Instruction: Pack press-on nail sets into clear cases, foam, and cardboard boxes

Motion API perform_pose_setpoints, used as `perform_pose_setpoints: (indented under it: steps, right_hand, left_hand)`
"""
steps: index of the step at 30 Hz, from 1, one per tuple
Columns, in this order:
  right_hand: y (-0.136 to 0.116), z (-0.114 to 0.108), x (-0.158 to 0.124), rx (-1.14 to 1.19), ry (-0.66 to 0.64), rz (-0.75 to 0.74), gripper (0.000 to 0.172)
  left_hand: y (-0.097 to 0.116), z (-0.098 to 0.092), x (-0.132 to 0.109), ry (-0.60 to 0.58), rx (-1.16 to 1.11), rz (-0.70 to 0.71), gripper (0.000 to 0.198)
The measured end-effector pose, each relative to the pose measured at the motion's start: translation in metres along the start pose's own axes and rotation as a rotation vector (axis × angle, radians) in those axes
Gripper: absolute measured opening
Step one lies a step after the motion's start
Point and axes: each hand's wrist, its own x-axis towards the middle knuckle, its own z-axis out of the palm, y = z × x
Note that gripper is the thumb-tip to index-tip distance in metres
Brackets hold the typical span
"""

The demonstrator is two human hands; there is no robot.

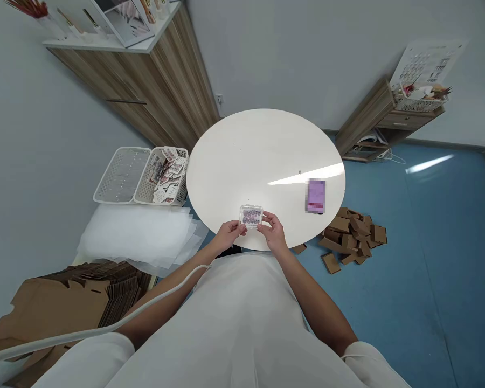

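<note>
Between my two hands is a small clear plastic case point(251, 215), above the near edge of the round white table point(262, 140). Two rows of small purplish pieces, which look like press-on nails, show through it. My left hand point(228, 235) pinches the case's lower left corner. On the other side, my right hand point(273, 230) grips the right edge, thumb at the bottom corner and fingers along the side. The case appears closed. Farther right on the table lies a purple, pixelated rectangular item point(316, 196), apart from both hands.
Left of the table, one white basket point(181, 188) holds many printed cards and another point(101, 175) holds clear plastic cases. Translucent sheets point(133, 231) and stacked flat cardboard point(68, 302) lie nearer. Small brown boxes point(350, 237) are piled on the floor at right. Wooden cabinets point(178, 70) stand behind.
</note>
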Motion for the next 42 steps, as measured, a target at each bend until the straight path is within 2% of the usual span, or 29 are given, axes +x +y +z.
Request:
perform_pose_setpoints:
  steps: [5, 12, 17, 22, 28, 32, 37, 42]
  right_hand:
    - [0.007, -0.009, 0.005, 0.008, -0.061, -0.006, 0.047]
    - [0.009, -0.014, 0.019, -0.037, -0.096, 0.082, 0.049]
    - [0.014, -0.01, 0.027, -0.042, -0.066, 0.11, 0.049]
    - [0.028, 0.001, 0.036, -0.068, -0.006, 0.198, 0.047]
    - [0.037, 0.03, 0.047, -0.202, 0.046, 0.256, 0.043]
    - [0.039, 0.06, 0.061, -0.288, -0.028, 0.257, 0.043]
    - [0.045, 0.109, 0.086, -0.443, -0.109, 0.272, 0.052]
    - [0.055, 0.155, 0.115, -0.492, -0.166, 0.305, 0.063]
  left_hand:
    - [-0.004, 0.003, 0.001, 0.007, 0.125, 0.092, 0.026]
    - [-0.013, 0.007, 0.002, 0.055, 0.146, 0.058, 0.027]
    - [-0.016, 0.007, 0.01, 0.121, 0.087, 0.034, 0.027]
    - [-0.018, -0.007, 0.017, 0.222, 0.069, 0.063, 0.051]
    - [-0.026, -0.032, 0.018, 0.193, 0.081, 0.051, 0.056]
    - [-0.032, -0.057, 0.018, 0.238, 0.042, 0.027, 0.061]
    - [-0.044, -0.103, 0.032, 0.319, 0.045, -0.039, 0.062]
    - [-0.055, -0.152, 0.057, 0.363, 0.157, -0.043, 0.064]
